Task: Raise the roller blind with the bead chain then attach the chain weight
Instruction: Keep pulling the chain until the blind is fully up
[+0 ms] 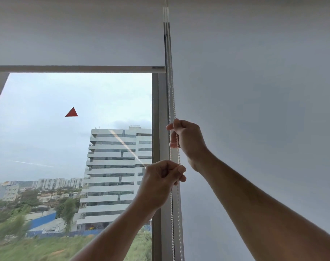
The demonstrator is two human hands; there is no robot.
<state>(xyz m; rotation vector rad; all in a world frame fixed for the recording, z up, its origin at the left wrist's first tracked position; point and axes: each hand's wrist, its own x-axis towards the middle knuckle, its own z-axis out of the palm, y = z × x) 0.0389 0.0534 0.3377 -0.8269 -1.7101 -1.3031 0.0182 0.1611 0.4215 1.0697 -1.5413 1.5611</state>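
A white roller blind (75,34) covers the top of the left window, and its bottom bar (77,69) hangs about a quarter of the way down the view. The white bead chain (171,95) runs as two strands down the window frame between the two blinds. My right hand (186,140) is closed on the chain, higher up. Below it, my left hand (160,182) pinches the same chain. Both strands carry on down past the bottom edge of the view. No chain weight is in sight.
A second white blind (254,110) hangs fully down on the right. The grey window frame post (156,113) stands beside the chain. A red triangle sticker (71,112) is on the glass. Outside are a tall white building (113,166) and trees.
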